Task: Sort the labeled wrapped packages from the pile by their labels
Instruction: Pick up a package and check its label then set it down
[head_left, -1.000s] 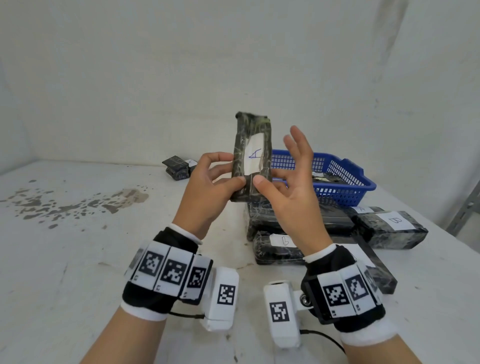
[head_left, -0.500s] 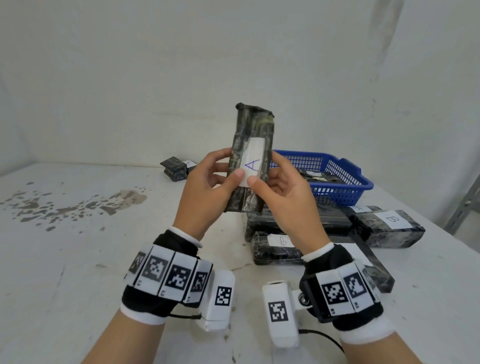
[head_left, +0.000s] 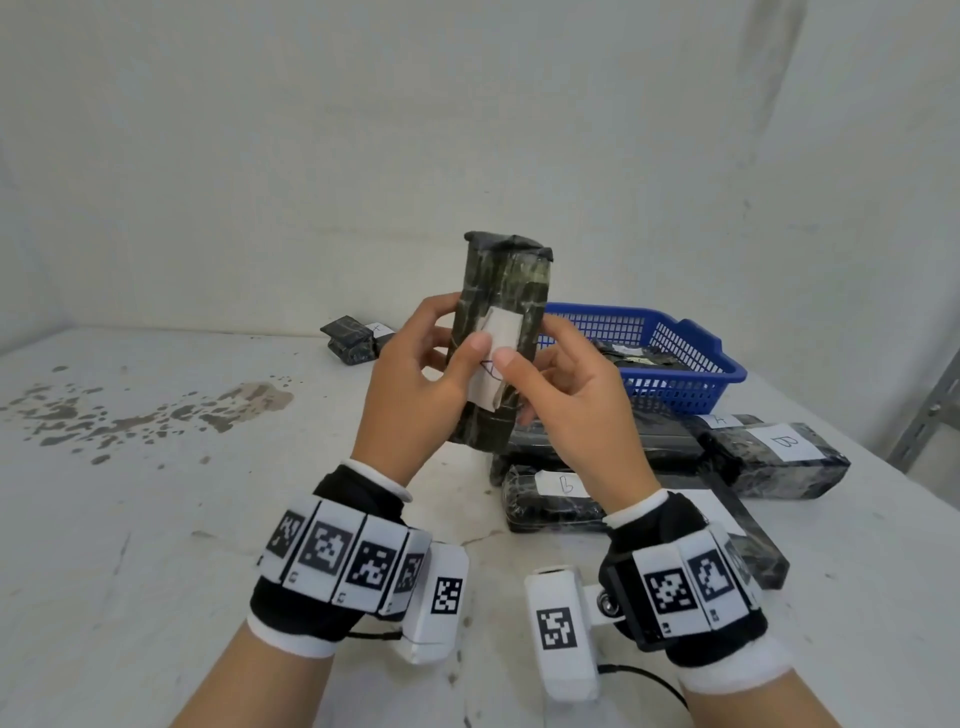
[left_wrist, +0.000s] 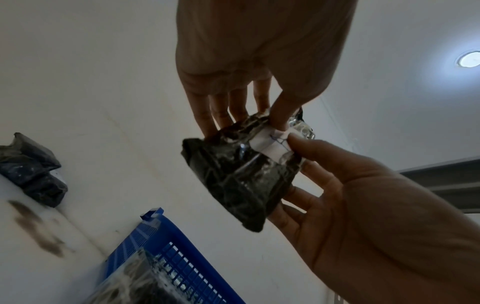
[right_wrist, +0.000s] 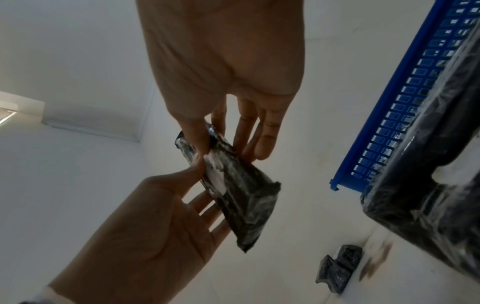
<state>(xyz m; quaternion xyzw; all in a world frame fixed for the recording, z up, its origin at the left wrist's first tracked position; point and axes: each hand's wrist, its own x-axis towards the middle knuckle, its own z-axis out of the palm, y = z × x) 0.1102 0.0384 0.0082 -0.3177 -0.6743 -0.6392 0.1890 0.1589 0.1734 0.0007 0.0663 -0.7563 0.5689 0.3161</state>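
Even, soft daylight fills the sharp head view, bowed at its edges by a wide lens, while both wrist views are dimmer and grainy, the hands backlit into shadow against pale walls, with a round ceiling lamp (left_wrist: 469, 59) glaring at upper right.

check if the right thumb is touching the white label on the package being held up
Touching. The head view shows the right hand with its thumb tip pressed on the white label of the held package; the left wrist view shows the same contact.

Open table (head_left: 156, 519) lies left — packages pile (head_left: 769, 457) and blue basket (head_left: 691, 353) crowd the right.
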